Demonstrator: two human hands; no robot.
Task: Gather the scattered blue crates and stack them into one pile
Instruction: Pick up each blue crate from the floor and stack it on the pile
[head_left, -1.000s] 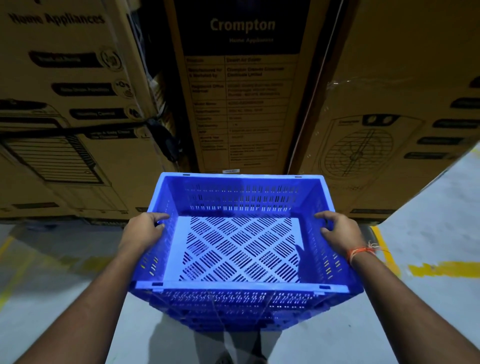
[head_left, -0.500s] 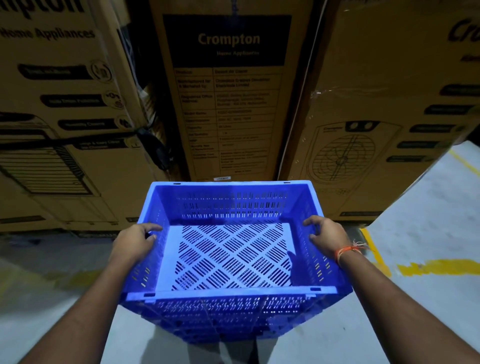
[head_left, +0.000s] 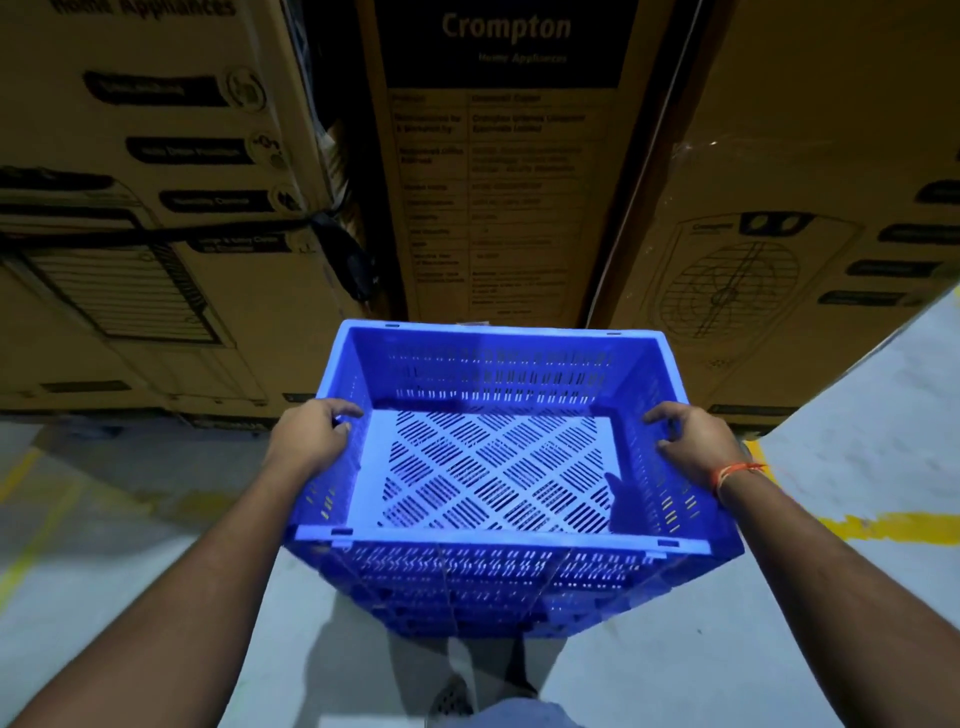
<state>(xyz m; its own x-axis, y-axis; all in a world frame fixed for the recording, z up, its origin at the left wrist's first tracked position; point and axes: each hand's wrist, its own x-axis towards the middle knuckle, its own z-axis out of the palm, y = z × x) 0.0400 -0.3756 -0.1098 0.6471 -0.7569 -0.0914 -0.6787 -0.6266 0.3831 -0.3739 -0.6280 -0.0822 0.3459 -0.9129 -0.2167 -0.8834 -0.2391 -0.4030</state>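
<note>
Hands on the two short sides of the top blue crate (head_left: 493, 467): left hand (head_left: 311, 436) curled over the left rim with the fingers inside the wall, right hand (head_left: 693, 441) curled over the right rim in the same way, both gripping, well apart from each other.

Behind, very large cardboard boxes (head_left: 156, 208) with appliance print, close to the far rim of the crate. Below, grey floor (head_left: 130, 571). In the middle, the top crate sitting level on a pile of more blue crates (head_left: 467, 597), the lower ones visible only as slotted walls under the near rim. Not possible to tell whether the pile stands on the floor or hangs from the hands. To the right, a yellow line (head_left: 893, 527) painted on the floor. Near the bottom edge, a shoe (head_left: 452, 701) just behind the pile. Smallest, an orange thread (head_left: 732, 473) around the right wrist.

Probably the step of seating this crate on the pile. Possible troubles from here:
- pinched fingers between two rims, because of fingers inside the walls during the release;
- a leaning pile, because of a crate not fully seated in the one below;
- a knock against the boxes, because of very little room in front;
- a kick from the shoe so near the base.
</note>
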